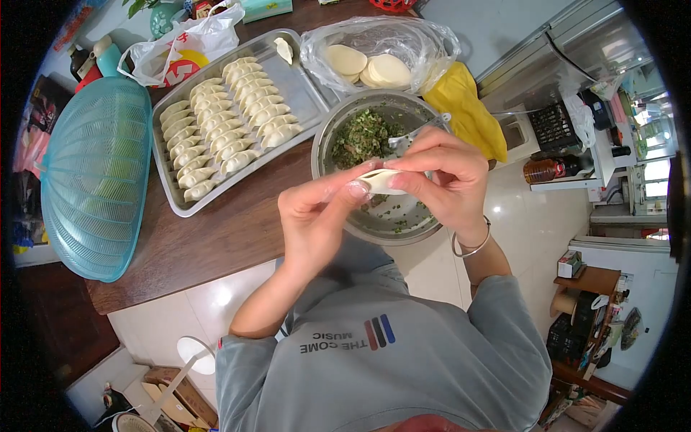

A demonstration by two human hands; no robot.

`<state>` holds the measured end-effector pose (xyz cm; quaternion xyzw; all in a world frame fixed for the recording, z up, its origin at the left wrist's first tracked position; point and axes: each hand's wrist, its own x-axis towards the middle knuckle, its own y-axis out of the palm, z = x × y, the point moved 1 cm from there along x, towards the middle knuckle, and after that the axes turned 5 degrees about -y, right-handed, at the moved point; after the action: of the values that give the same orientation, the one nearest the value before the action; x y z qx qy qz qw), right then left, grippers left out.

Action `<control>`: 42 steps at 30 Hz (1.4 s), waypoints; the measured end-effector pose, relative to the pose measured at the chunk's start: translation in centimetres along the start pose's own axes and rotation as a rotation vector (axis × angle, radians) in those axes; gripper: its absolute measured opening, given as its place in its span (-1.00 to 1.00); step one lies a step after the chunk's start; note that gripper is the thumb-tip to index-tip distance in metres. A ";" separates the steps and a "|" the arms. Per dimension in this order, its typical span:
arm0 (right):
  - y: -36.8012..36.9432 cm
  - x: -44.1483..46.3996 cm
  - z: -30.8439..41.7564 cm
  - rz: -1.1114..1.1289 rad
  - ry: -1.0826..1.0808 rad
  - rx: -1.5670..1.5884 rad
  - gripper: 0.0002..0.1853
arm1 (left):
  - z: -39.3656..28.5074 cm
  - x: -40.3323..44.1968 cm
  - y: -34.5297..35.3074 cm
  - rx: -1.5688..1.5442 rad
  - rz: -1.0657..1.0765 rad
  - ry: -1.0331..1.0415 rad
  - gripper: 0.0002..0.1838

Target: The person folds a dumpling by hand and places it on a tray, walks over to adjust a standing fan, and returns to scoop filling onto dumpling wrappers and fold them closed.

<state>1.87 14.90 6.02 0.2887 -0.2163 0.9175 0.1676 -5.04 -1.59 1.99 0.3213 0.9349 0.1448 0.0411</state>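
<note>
Both of my hands pinch one folded dumpling (381,181) above the metal bowl (324,144). My left hand (317,209) grips its left end and my right hand (446,176) its right end, thumbs in front. The wrapper is folded over, with a slit showing along its top edge. Green chopped filling (363,140) lies in the bowl, and a spoon (414,133) rests at its right side, partly hidden by my right hand. On a metal tray (306,93) to the left, rows of pleated dumplings (216,122) stand close together, with one piece apart near the top.
Behind the bowl, a clear plastic bag (432,47) holds round wrappers (389,70). A yellow cloth (468,108) hangs at the table's right edge. A blue mesh cover (97,180) stands left of the tray on the wooden table (209,245). A white plastic bag (194,43) lies behind.
</note>
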 end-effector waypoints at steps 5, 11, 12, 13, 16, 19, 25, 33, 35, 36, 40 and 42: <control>0.2 0.0 -0.1 -0.007 -0.010 0.017 -0.82 | 0.0 -0.3 -0.3 0.155 -0.039 0.125 -0.80; 0.2 0.0 0.1 -0.009 0.039 0.007 -0.84 | -0.3 0.5 0.6 0.113 -0.035 0.125 -0.76; 0.2 0.0 0.1 -0.010 0.039 0.007 -0.84 | -0.6 0.6 1.2 0.015 -0.067 0.112 -0.77; 0.2 0.1 0.1 0.002 0.028 0.012 -0.84 | -0.7 0.6 1.5 -0.082 -0.098 0.098 -0.78; 0.4 0.0 0.0 0.013 0.022 0.024 -0.86 | -0.5 0.6 -0.2 0.120 0.038 0.145 -0.76; 0.5 0.0 0.2 0.019 0.048 0.024 -0.86 | -0.9 0.4 -0.4 0.234 0.003 0.164 -0.79; 0.7 -0.1 0.2 0.021 0.067 0.006 -0.87 | -1.1 0.2 -0.6 0.332 -0.024 0.233 -0.80; 0.6 -0.1 0.1 0.025 0.041 -0.015 -0.88 | -1.2 0.7 -0.4 0.179 0.050 0.183 -0.76; 0.6 -0.1 0.0 0.033 0.016 -0.020 -0.88 | -1.3 0.8 -0.4 0.228 0.071 0.188 -0.75; 0.7 -0.2 0.0 0.032 0.016 -0.020 -0.88 | -1.2 0.8 -0.4 0.235 0.051 0.207 -0.76; 0.8 -0.3 0.0 0.028 0.051 -0.008 -0.88 | -1.9 0.5 -0.1 0.413 -0.039 0.276 -0.80; 0.8 -0.3 0.0 0.035 0.069 -0.009 -0.88 | -1.9 0.5 0.0 0.452 -0.058 0.297 -0.84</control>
<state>1.79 14.10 5.59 0.2524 -0.2194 0.9287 0.1602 -5.70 -1.74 3.77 0.2705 0.9482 -0.0232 -0.1651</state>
